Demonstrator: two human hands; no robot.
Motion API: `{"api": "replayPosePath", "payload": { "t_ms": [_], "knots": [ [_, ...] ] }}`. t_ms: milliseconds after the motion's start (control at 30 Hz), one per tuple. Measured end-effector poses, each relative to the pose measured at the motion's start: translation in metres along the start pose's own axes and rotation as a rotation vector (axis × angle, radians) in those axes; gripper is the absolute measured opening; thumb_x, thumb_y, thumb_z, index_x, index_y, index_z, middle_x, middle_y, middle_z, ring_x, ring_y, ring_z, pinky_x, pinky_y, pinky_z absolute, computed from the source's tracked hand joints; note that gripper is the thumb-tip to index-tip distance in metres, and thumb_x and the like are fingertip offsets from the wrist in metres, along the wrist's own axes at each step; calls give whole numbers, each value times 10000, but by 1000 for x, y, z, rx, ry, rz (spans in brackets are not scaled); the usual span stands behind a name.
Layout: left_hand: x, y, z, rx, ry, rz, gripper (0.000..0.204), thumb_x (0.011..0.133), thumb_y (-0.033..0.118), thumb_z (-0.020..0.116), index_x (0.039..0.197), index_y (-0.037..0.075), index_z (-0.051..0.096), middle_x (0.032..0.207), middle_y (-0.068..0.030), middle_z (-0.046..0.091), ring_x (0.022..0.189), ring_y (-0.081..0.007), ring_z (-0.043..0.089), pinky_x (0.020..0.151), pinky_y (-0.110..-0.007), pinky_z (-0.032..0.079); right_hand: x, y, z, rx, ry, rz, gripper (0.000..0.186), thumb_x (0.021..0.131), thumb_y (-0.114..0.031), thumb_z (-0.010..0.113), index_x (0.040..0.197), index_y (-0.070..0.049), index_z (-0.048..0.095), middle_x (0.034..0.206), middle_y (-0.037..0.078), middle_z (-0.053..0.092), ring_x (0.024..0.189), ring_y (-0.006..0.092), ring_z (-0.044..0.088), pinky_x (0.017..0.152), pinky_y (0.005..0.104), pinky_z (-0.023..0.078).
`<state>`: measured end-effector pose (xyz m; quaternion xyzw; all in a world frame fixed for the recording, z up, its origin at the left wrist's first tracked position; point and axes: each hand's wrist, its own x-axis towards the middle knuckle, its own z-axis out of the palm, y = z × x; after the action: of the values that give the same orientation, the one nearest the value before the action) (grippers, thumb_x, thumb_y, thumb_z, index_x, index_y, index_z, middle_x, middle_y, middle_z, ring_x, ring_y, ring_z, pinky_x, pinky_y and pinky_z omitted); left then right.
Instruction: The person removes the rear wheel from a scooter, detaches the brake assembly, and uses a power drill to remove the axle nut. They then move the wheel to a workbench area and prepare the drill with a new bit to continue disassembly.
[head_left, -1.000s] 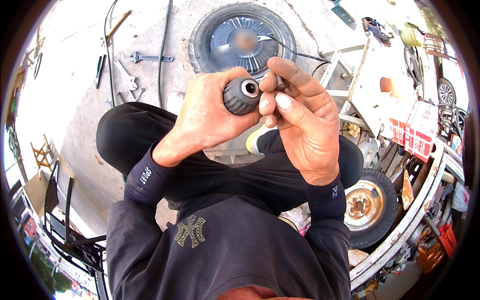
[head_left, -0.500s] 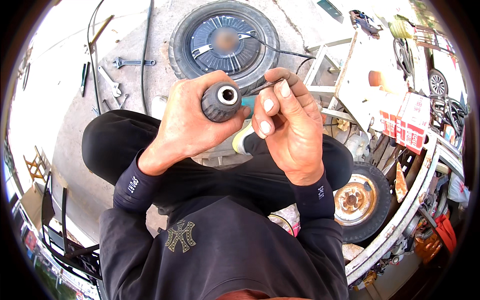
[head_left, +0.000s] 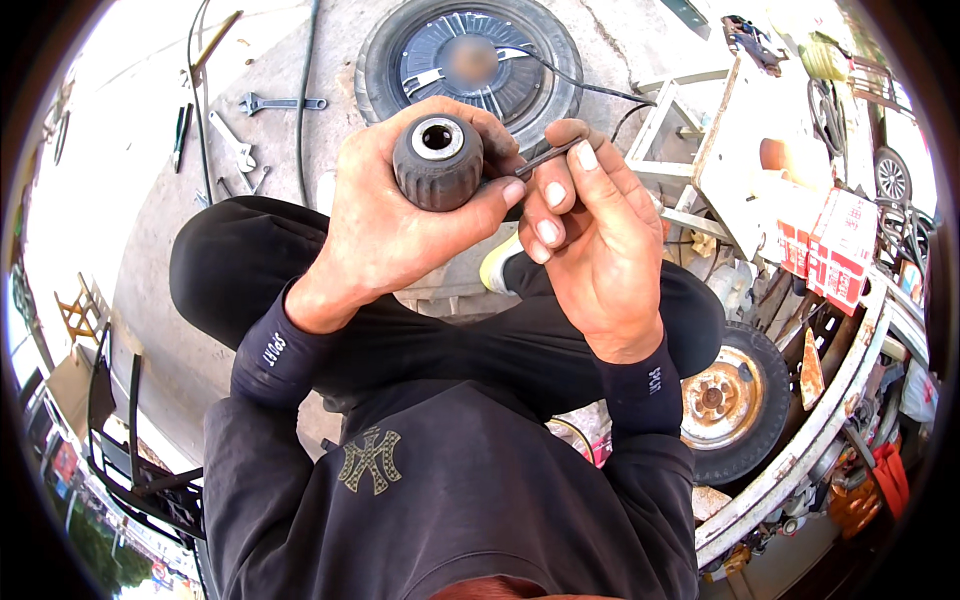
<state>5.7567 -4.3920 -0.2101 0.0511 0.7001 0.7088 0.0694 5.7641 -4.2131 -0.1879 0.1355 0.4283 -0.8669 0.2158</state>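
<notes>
My left hand (head_left: 375, 220) is wrapped round the black ribbed chuck of a drill (head_left: 438, 168). The chuck's round metal mouth faces up toward me, its hole dark and with nothing in it. The rest of the drill is hidden under the hand. Pinched between the thumb and fingers of my right hand (head_left: 608, 235) is a thin dark drill bit (head_left: 547, 158), lying aslant. Its lower left end reaches the fingertips of my left hand, beside the chuck; whether they touch it I cannot tell. Both hands are above my crossed legs.
Beyond my hands lies a wheel with a hub motor (head_left: 435, 85) and a cable. Adjustable wrenches (head_left: 280, 103) and pliers (head_left: 181, 137) lie on the concrete at left. At right are a metal frame (head_left: 655, 150), a red-and-white box (head_left: 840, 250) and a rusty-rimmed wheel (head_left: 712, 398).
My left hand has tilted the chuck and moved it slightly up and away from me. The drill bit in my right hand shows more of its length, and the view has shifted a little.
</notes>
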Motion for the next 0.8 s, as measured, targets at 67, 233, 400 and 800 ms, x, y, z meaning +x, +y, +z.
{"api": "replayPosePath", "payload": {
  "t_ms": [67,233,400,800],
  "knots": [
    [1,-1,1,1,12,-5,256,763,34,786,988,0,669,908,-73,709,808,-119,658,756,-269,539,1,2,-1,-12,15,3,267,1063,-218,468,1221,-22,554,800,10,504,663,119,499,569,266,435],
    [-2,2,-1,-27,32,-37,237,768,45,792,968,4,672,882,-54,707,784,-99,650,719,-253,532,4,6,-1,-41,-24,-62,242,1036,-190,543,1188,-6,585,809,27,600,664,101,556,578,240,470],
    [-2,2,-1,4,-10,-6,226,766,56,802,949,20,674,838,-35,699,763,-87,643,695,-236,524,1,14,-3,-385,17,-306,199,1026,-148,562,1159,0,583,846,34,627,729,75,589,632,220,486],
    [-41,6,10,-176,-317,-327,367,752,145,875,1005,17,641,781,-12,658,705,-78,616,640,-242,501,-13,-5,2,-446,-122,-297,202,1043,-169,523,1130,8,567,1024,124,698,905,129,659,681,217,506]
  ]
}}
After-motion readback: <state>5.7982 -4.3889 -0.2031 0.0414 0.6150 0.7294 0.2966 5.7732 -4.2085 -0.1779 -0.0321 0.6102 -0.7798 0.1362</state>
